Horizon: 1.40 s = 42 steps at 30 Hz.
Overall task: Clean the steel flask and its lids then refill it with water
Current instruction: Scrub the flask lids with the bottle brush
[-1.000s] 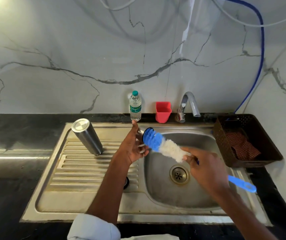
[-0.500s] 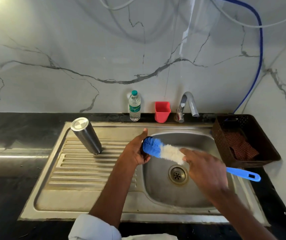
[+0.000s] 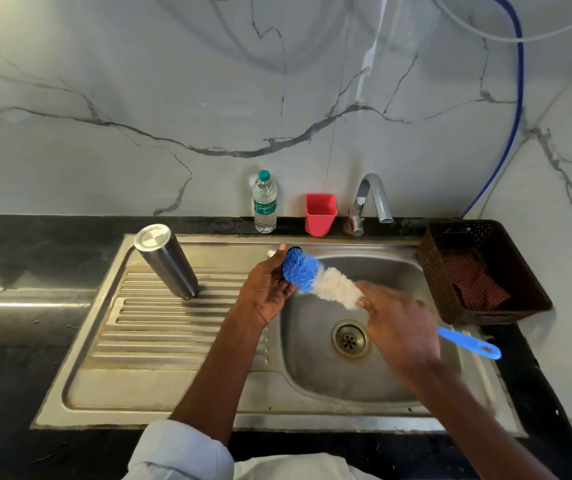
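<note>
Head view: lid (image 3: pixel 289 265) in left hand (image 3: pixel 265 289), brush (image 3: pixel 326 287) against it.

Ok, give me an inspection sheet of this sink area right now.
Surface: steel sink in a black counter.
Job's things: flask upside down on the drainboard; dark lid under the brush.
Clutter: water bottle, red cup, basket holding cloth.
Hands: left hand holds the lid; right hand grips the brush.
Cables: blue hose, white cable on the wall.
Surroundings: marble wall, tap; no water seen running.
</note>
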Each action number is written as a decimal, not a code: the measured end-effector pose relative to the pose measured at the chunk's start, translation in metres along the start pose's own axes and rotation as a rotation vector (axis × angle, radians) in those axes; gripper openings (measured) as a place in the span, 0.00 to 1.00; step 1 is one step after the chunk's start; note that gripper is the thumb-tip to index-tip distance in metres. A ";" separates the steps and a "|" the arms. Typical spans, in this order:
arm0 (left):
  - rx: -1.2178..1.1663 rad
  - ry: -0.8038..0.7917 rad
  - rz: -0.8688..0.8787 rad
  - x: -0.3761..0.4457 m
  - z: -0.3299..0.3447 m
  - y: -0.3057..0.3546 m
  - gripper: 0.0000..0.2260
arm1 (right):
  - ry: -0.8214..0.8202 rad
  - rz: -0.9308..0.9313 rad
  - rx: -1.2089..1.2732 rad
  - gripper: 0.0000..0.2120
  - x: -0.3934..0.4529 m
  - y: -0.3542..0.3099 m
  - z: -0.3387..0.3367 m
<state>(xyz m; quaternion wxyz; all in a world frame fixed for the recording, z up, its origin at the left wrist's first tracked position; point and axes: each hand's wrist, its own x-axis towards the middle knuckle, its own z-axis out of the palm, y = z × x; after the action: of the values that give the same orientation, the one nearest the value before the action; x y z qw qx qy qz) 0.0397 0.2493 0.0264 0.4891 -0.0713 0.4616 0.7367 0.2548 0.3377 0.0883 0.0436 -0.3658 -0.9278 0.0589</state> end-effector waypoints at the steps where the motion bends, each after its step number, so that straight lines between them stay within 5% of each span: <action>1: -0.027 -0.021 0.023 -0.001 0.001 -0.002 0.13 | 0.005 0.008 0.063 0.15 0.000 0.000 0.004; 3: -0.090 -0.094 0.068 0.002 -0.004 -0.002 0.15 | -0.113 0.178 0.550 0.11 0.006 0.003 0.012; 5: -0.183 -0.193 0.126 0.007 -0.010 0.003 0.23 | -0.554 0.495 1.268 0.10 0.012 0.005 0.014; 7: -0.148 -0.227 0.198 0.010 -0.014 0.008 0.30 | -0.806 0.581 1.530 0.11 0.012 0.006 0.012; 9: 0.053 -0.093 0.274 0.012 -0.019 0.010 0.26 | -0.770 0.513 1.374 0.10 0.009 0.004 0.014; 12: 0.215 0.115 0.363 0.018 -0.036 0.010 0.21 | -0.485 0.372 0.874 0.07 0.003 0.008 0.031; 17: 0.195 0.134 0.362 0.020 -0.053 0.006 0.25 | -0.332 0.299 0.561 0.04 -0.005 0.025 0.048; 21: 0.095 -0.036 0.327 0.014 -0.055 0.011 0.34 | -0.169 0.278 0.580 0.07 -0.013 0.025 0.041; 26: 0.030 -0.224 0.211 0.008 -0.048 0.016 0.26 | -0.040 0.216 0.747 0.13 -0.010 0.005 0.036; 31: 0.871 0.165 0.214 0.020 -0.046 0.016 0.35 | -0.121 0.260 0.793 0.08 -0.005 0.008 0.046; 33: 0.955 0.176 0.218 0.020 -0.046 0.010 0.35 | -0.155 0.303 0.821 0.07 -0.007 0.010 0.055; 38: 0.475 -0.024 0.083 0.009 -0.027 0.004 0.27 | -0.206 0.630 1.317 0.12 -0.004 -0.003 0.061; 42: 0.041 -0.201 -0.036 0.001 -0.006 -0.005 0.20 | -0.212 0.593 1.530 0.18 0.009 -0.015 0.056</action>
<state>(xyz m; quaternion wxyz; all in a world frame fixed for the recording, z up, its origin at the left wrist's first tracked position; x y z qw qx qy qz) 0.0412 0.2461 0.0199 0.5472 0.0045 0.4238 0.7217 0.2310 0.3288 0.0355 0.1756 -0.4571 -0.4954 0.7175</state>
